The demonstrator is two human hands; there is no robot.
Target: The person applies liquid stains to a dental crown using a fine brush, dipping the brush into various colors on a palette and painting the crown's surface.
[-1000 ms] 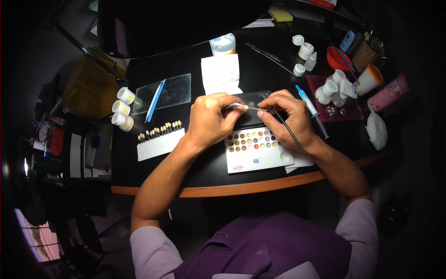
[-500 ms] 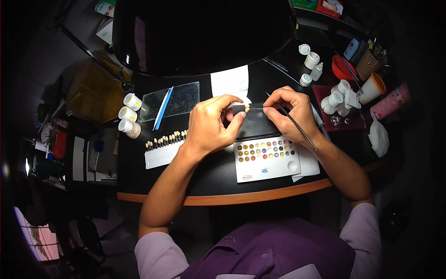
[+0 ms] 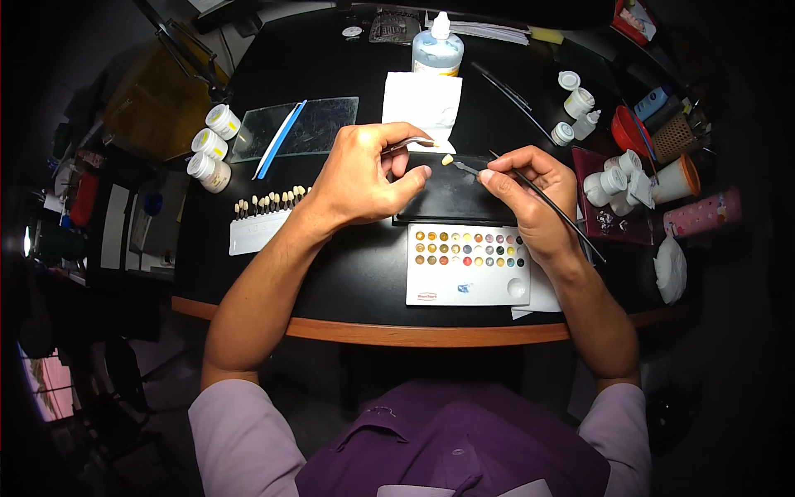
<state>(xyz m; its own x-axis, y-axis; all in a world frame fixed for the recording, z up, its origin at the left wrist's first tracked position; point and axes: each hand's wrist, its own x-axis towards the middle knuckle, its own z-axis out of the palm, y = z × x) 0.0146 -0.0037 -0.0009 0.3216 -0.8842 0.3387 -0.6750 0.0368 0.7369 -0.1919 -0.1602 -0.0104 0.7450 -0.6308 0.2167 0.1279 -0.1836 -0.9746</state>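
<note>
My left hand [image 3: 364,178] is closed on a slim metal instrument [image 3: 404,144], perhaps tweezers. At its tip is a small yellowish bit, too small to make out. My right hand [image 3: 534,190] pinches a thin dark-handled brush [image 3: 553,204] and a short metal stem. On the stem's end sits a cream tooth-shaped shade tab [image 3: 448,159], just right of my left thumb and apart from it. Both hands hover over a dark flat case [image 3: 451,195]. Nearer me lies a white palette [image 3: 431,282] with rows of coloured wells.
A shade guide [image 3: 257,236] with several tooth tabs lies left. Beyond it are a glass slab [image 3: 319,124], a blue-white strip [image 3: 277,145] and white jars [image 3: 209,171]. A white tissue [image 3: 421,103] and a bottle [image 3: 437,54] stand ahead. Jars [image 3: 613,180] and a red bowl [image 3: 631,132] stand right.
The view has shifted, and the large dark shape at the top has mostly left it, revealing the bottle. The shade tab has moved away from my left fingertips.
</note>
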